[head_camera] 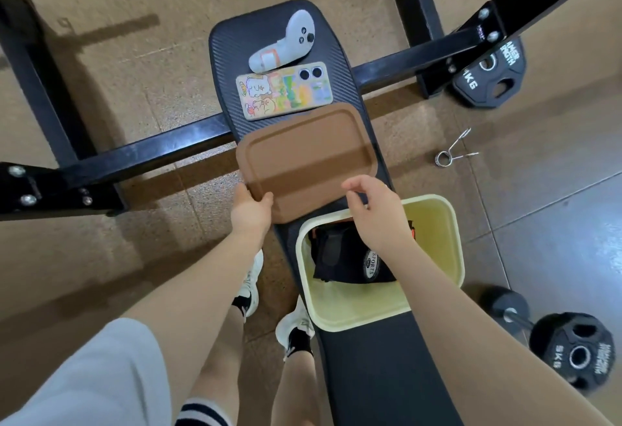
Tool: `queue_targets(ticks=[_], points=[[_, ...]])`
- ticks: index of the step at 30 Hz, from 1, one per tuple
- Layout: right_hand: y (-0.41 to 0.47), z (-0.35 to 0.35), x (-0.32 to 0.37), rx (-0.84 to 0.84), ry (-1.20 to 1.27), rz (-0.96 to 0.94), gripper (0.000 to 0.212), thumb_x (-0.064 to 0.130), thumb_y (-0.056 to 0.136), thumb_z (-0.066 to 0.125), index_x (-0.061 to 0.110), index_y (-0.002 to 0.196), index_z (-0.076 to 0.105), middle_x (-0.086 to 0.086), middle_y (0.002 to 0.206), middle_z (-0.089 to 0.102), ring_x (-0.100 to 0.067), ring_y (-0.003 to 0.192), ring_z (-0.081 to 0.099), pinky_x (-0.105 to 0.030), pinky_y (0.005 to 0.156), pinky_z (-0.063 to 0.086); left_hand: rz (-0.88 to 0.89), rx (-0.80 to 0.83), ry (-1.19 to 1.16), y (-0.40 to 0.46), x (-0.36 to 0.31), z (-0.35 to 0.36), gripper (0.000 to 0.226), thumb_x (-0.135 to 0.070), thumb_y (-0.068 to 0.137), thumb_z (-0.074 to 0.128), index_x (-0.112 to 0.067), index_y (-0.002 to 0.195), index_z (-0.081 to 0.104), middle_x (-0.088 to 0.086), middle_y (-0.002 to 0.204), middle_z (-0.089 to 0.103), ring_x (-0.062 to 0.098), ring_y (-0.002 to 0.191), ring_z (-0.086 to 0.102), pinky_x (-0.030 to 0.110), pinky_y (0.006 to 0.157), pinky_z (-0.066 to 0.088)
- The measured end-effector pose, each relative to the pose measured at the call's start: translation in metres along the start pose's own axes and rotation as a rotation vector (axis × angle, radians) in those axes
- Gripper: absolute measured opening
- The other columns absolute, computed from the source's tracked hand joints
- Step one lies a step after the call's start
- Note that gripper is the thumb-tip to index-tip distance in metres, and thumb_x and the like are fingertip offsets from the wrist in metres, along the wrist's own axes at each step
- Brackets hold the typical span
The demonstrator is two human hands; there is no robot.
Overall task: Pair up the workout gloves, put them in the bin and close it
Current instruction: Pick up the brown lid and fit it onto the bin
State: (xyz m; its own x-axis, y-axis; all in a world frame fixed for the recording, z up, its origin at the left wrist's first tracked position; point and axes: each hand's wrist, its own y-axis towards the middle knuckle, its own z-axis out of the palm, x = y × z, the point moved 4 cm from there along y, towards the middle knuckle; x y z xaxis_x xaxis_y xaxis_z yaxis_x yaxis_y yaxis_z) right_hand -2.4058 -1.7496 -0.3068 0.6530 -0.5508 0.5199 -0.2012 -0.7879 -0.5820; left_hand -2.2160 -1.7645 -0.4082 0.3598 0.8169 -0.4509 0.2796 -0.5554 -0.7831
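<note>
A: Nearest, the gloves lie bundled inside the open yellow bin on the bench, so only closing looks left.

B: And the hands?

A: The right hand hovers over the bin, fingers loosely spread, holding nothing. The left hand pinches the brown lid by its near corner, probably to carry it over.

B: Farther out?

A: A phone and a controller, parked clear.

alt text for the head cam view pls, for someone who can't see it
Seen from above, the left hand grips the near corner of a brown lid on a black bench, while the open right hand hovers over a pale yellow bin holding black gloves. A phone and a white controller lie at the bench's far end.
</note>
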Motion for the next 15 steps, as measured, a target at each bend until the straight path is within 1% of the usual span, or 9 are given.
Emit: queue_targets(ticks=[2, 4, 5, 7, 10, 12, 13, 14, 15], points=[[-0.004, -0.004, 0.000, -0.026, 0.026, 0.030, 0.025, 0.013, 0.095, 0.041, 0.015, 0.114, 0.057, 0.001, 0.117, 0.059, -0.010, 0.081, 0.047, -0.021, 0.074, 0.036, 0.087, -0.010, -0.070, -0.013, -0.016, -0.011, 0.039, -0.020, 0.092, 0.049, -0.017, 0.129, 0.037, 0.007, 0.123, 0.056, 0.029, 0.110, 0.055, 0.041, 0.097, 0.045], [-0.010, -0.011, -0.001, -0.074, 0.062, 0.055, 0.026, 0.012, 0.094, 0.043, 0.015, 0.116, 0.057, -0.002, 0.121, 0.057, -0.015, 0.096, 0.052, -0.022, 0.081, 0.035, 0.178, -0.007, -0.131, -0.030, -0.036, -0.027, 0.040, -0.019, 0.094, 0.045, -0.021, 0.133, 0.034, -0.003, 0.117, 0.052, 0.020, 0.106, 0.051, 0.035, 0.097, 0.041], [-0.014, -0.015, -0.001, -0.111, 0.076, 0.059, 0.026, 0.011, 0.093, 0.044, 0.014, 0.116, 0.056, -0.005, 0.124, 0.055, -0.019, 0.104, 0.052, -0.020, 0.082, 0.034, 0.224, -0.011, -0.149, -0.039, -0.046, -0.037, 0.041, -0.018, 0.094, 0.044, -0.020, 0.134, 0.033, -0.005, 0.115, 0.049, 0.017, 0.106, 0.048, 0.033, 0.097, 0.039], [-0.026, -0.026, -0.003, -0.209, 0.130, 0.093, 0.030, 0.012, 0.093, 0.046, 0.013, 0.122, 0.052, -0.008, 0.132, 0.047, -0.022, 0.116, 0.048, -0.017, 0.084, 0.030, 0.279, -0.032, -0.202, -0.057, -0.063, -0.058, 0.040, -0.017, 0.094, 0.043, -0.018, 0.134, 0.032, -0.005, 0.117, 0.047, 0.016, 0.109, 0.047, 0.033, 0.101, 0.038], [-0.050, -0.046, -0.005, -0.327, 0.394, 0.241, 0.046, 0.029, 0.096, 0.037, 0.017, 0.140, 0.032, -0.002, 0.146, 0.038, -0.018, 0.130, 0.039, -0.025, 0.099, 0.031, 0.270, 0.020, -0.341, -0.084, -0.077, -0.078, 0.037, -0.014, 0.094, 0.045, -0.015, 0.130, 0.038, 0.002, 0.125, 0.054, 0.021, 0.116, 0.052, 0.043, 0.107, 0.039], [-0.067, -0.057, -0.007, -0.379, 0.558, 0.305, 0.049, 0.037, 0.097, 0.029, 0.024, 0.145, 0.022, 0.003, 0.147, 0.037, -0.016, 0.131, 0.038, -0.027, 0.100, 0.028, 0.272, 0.126, -0.312, -0.108, -0.079, -0.074, 0.038, -0.011, 0.094, 0.044, -0.014, 0.131, 0.039, 0.006, 0.131, 0.054, 0.023, 0.119, 0.052, 0.045, 0.105, 0.041], [-0.076, -0.062, -0.010, -0.411, 0.633, 0.323, 0.050, 0.038, 0.098, 0.028, 0.025, 0.145, 0.021, 0.004, 0.144, 0.040, -0.016, 0.127, 0.042, -0.027, 0.099, 0.030, 0.266, 0.190, -0.286, -0.120, -0.076, -0.068, 0.039, -0.009, 0.094, 0.044, -0.014, 0.132, 0.037, 0.005, 0.133, 0.053, 0.021, 0.120, 0.052, 0.043, 0.104, 0.042], [-0.083, -0.065, -0.019, -0.451, 0.694, 0.348, 0.050, 0.038, 0.097, 0.029, 0.025, 0.145, 0.021, 0.004, 0.138, 0.044, -0.017, 0.117, 0.050, -0.028, 0.096, 0.036, 0.246, 0.258, -0.267, -0.133, -0.070, -0.059, 0.040, -0.009, 0.094, 0.043, -0.013, 0.133, 0.036, 0.005, 0.133, 0.052, 0.019, 0.119, 0.051, 0.041, 0.103, 0.042], [-0.090, -0.068, -0.029, -0.484, 0.742, 0.393, 0.050, 0.038, 0.097, 0.030, 0.024, 0.144, 0.023, 0.005, 0.130, 0.046, -0.015, 0.101, 0.056, -0.030, 0.092, 0.042, 0.222, 0.316, -0.254, -0.143, -0.061, -0.049, 0.040, -0.008, 0.094, 0.043, -0.013, 0.134, 0.035, 0.005, 0.133, 0.052, 0.018, 0.118, 0.051, 0.041, 0.104, 0.042]])
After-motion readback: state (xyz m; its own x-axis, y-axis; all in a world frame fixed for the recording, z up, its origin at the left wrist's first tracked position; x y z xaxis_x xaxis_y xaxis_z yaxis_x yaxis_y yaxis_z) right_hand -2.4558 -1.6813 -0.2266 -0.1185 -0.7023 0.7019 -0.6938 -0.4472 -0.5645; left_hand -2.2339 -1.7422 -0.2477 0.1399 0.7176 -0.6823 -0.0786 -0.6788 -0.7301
